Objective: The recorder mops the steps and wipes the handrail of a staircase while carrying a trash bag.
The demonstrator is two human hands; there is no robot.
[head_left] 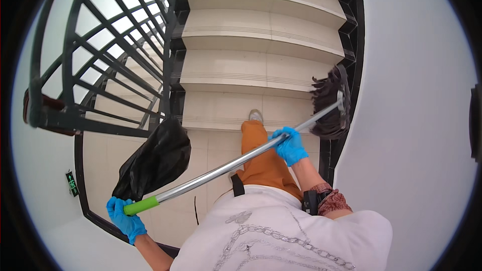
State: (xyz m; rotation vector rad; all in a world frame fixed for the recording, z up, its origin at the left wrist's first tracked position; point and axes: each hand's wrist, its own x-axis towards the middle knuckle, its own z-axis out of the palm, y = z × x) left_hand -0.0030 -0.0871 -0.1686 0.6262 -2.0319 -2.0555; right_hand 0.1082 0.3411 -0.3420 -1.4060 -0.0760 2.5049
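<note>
My left hand (126, 218), in a blue disposable glove, grips the green end of a mop handle (211, 175). The same hand also holds the gathered top of a black plastic bag (158, 156), which hangs beside the railing. Farther along the metal pole, my right hand (289, 146) is closed around it, gloved in blue too. The dark mop head (329, 109) is at the right end of the lower stairs, near the wall, its strands spread to the left. Whether it touches the step is hard to tell.
Beige tiled stairs (226, 60) rise ahead, with one of my shoes (255, 116) on the lowest step. A dark metal railing (113, 30) bounds them at left, and a white wall (406, 120) at right. A green exit sign (71, 183) is on the left wall.
</note>
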